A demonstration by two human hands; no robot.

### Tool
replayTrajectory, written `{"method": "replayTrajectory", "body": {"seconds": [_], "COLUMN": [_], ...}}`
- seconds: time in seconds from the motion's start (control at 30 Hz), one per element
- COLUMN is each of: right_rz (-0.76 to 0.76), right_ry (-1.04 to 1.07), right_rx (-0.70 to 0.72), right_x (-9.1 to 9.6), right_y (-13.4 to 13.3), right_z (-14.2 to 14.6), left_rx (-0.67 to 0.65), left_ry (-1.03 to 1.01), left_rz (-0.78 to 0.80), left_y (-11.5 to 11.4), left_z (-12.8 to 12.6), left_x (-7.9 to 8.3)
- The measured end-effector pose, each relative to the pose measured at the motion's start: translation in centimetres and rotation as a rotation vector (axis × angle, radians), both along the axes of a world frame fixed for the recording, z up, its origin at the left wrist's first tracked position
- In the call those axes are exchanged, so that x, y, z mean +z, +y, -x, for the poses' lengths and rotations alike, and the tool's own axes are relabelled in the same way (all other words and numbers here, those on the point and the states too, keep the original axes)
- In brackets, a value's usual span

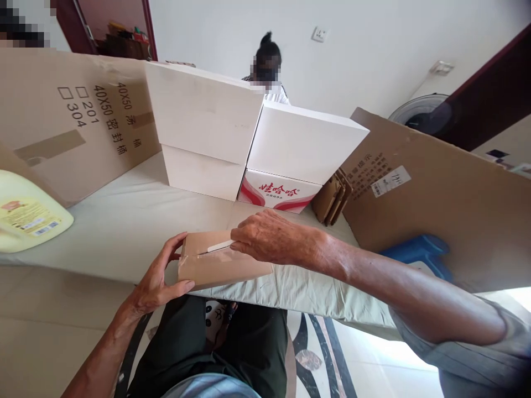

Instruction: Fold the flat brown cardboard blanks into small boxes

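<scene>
A small brown cardboard box lies at the near edge of the cloth-covered table, a strip of clear tape on its top. My left hand grips its left end, thumb on the front side and fingers at the back corner. In my right hand is a utility knife with a white handle. Its thin blade points left, at the tape on the top of the box; whether it has cut in cannot be made out. My right fingers are wrapped round the handle and hide part of the box.
White cartons stand stacked behind the box. Large brown cardboard panels rise at left and right. A pale yellow jug is at left, a blue object at right, folded cardboard beside the cartons. A person is beyond them.
</scene>
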State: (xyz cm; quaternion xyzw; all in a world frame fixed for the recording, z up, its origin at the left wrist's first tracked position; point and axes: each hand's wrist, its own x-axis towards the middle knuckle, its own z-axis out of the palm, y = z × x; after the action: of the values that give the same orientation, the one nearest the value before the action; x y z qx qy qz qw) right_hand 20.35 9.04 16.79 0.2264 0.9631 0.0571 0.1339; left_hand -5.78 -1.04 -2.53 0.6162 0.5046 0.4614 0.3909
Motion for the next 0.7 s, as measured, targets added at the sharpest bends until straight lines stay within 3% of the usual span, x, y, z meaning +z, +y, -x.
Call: {"method": "replayTrajectory", "body": {"seconds": [0.53,0.7], "right_rz": [-0.003,-0.038], "right_ry": [0.206,0.311], "right_rx": [-0.184,-0.29], "right_x": [-2.9,-2.9], "right_y": [2.1,2.8], "right_z": [-13.5,-18.4], "left_rx": [0.023,0.03], "left_ry": [-0.035,-0.039], "left_rz": [0.05,0.056], "left_y": [0.0,0.4], "left_z": [-0.3,0.1], "left_x": [0.5,0.3]}}
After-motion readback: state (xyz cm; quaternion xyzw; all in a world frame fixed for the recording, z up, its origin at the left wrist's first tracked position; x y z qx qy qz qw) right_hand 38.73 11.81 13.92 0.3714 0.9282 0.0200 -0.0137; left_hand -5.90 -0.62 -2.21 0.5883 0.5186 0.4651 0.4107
